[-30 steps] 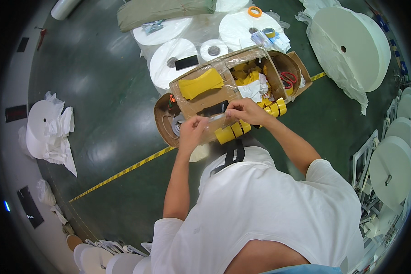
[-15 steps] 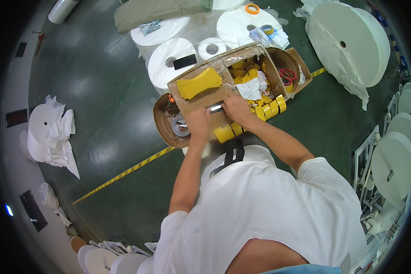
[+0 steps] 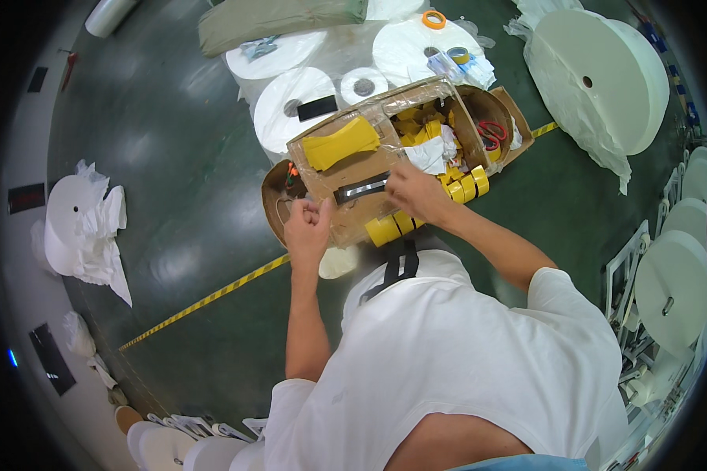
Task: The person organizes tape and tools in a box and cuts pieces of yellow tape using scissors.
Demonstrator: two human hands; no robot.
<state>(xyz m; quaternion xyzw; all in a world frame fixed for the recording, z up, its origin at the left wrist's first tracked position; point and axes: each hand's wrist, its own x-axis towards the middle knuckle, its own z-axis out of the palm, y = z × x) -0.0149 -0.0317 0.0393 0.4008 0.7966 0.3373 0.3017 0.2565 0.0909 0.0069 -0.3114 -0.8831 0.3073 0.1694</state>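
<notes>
A flat black strip with a shiny silver band [image 3: 361, 188] lies slanted on the cardboard top [image 3: 369, 212] in front of me. At its right end is my right hand [image 3: 418, 193], fingers curled and slightly blurred; their tips hide that end, so a grip on it cannot be made out. My left hand [image 3: 306, 229] is held apart from the strip, over the left part of the cardboard, thumb and fingers pinched together. Anything between them is too small to see. Beyond the strip lies a stack of yellow pieces [image 3: 342, 144]. Yellow tape rolls [image 3: 393, 228] line the near edge.
An open carton section [image 3: 457, 98] at right holds yellow scraps and white paper, with red scissors [image 3: 492, 135] beside it. A side bin [image 3: 273, 192] sits at left. Behind are white rolls [image 3: 294, 82] bearing a black rectangular object [image 3: 316, 108]. A large wrapped roll [image 3: 597, 78] stands far right.
My left hand has come off the strip and moved left and nearer to me, uncovering more of it. My right hand stays by the strip's right end, having shifted only slightly.
</notes>
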